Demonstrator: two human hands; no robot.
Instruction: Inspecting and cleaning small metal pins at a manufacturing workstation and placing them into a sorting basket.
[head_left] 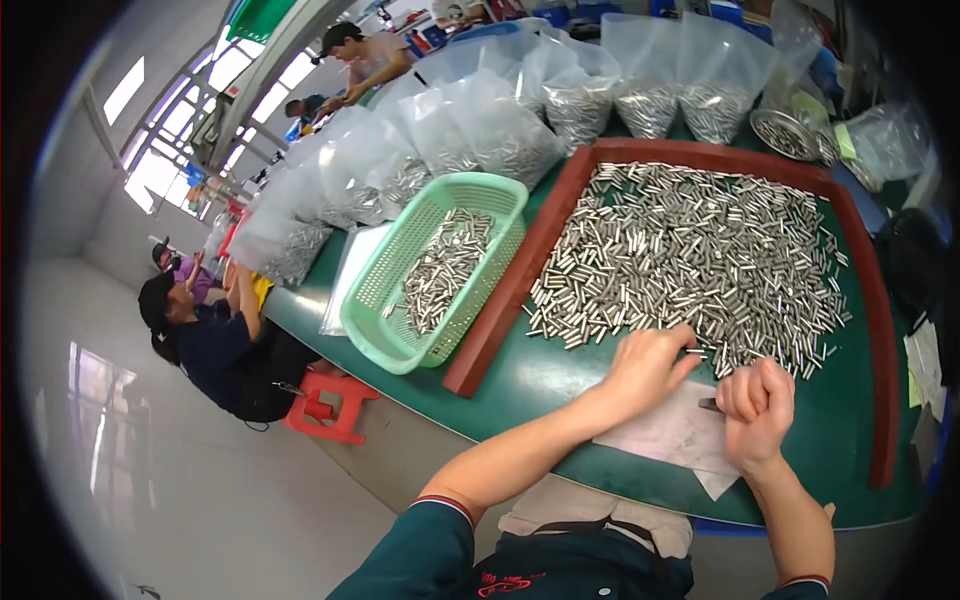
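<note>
A wide pile of small shiny metal pins is spread over the green table. At the pile's near edge, my left hand has its fingers curled and drawn together. One pin shows right by its fingertips, but I cannot make out whether it is gripped. My right hand is closed in a fist, a little to the right and nearer to me. From its left side sticks the end of a slim dark object; the rest is hidden in the fist. Beneath both hands lies a pale creased sheet.
A dark red frame borders the pile on three sides. Left of it stands a green perforated basket with pins inside. Clear bags of pins line the back. A metal bowl sits at the far right. People work beyond, beside a red stool.
</note>
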